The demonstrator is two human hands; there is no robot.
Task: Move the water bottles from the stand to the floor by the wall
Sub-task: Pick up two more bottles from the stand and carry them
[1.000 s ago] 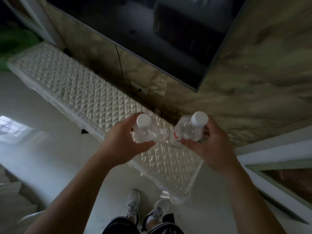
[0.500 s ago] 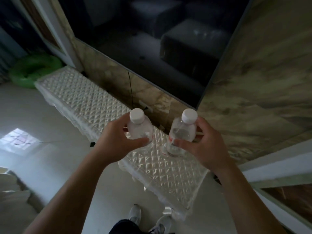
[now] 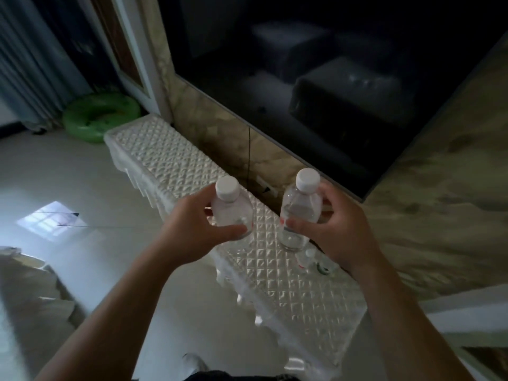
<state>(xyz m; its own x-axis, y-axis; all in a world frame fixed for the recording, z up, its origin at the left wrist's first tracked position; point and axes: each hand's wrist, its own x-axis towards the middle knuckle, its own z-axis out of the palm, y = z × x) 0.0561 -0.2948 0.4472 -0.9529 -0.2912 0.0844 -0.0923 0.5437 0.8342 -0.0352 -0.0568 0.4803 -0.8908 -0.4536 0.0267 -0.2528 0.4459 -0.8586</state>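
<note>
Two clear water bottles with white caps are lifted above the long stand (image 3: 170, 160), which has a white quilted cover. My left hand (image 3: 192, 232) grips the left bottle (image 3: 231, 207) round its body. My right hand (image 3: 338, 229) grips the right bottle (image 3: 301, 210), which has a red mark on its label. Both bottles are upright. Below my right hand, a small bottle (image 3: 306, 258) and another clear item (image 3: 325, 266) remain on the stand.
A large dark TV screen (image 3: 316, 78) hangs on the marble wall (image 3: 439, 188) behind the stand. A green inflatable ring (image 3: 100, 116) lies on the pale floor (image 3: 68, 174) at the stand's far end, near curtains (image 3: 30, 64). A pale sofa edge (image 3: 30, 292) is at lower left.
Both hands have lifted their bottles higher off the stand and held them upright. The view has tilted up, showing more of the screen, the green ring and the curtains.
</note>
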